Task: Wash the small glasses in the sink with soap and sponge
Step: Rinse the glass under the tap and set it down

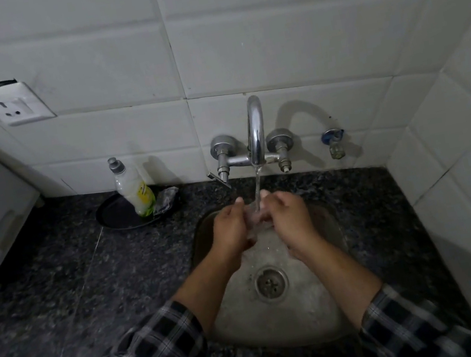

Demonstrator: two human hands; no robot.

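2 hands are meeting under the running faucet [255, 131]. The left hand [230, 229] and the right hand [286, 216] are curling their fingers toward each other round what is looking like 1 small glass [254, 217], clear and blurred by the water stream [257, 187]. They are holding it right in the flow above the sink [336, 301], probably so the water is rinsing it and running straight down to the 1 drain [271, 284]. Only that 1 glass is showing; whether others are lying under the hands I cannot tell. 1 soap bottle [134, 192] and 1 crumpled sponge [165, 201] are sitting on 1 dark plate [112, 214] on the counter [61, 301], left of the faucet, likely placed within reach yet out of the splash. Neither hand is holding the sponge, so this is looking like rinsing.
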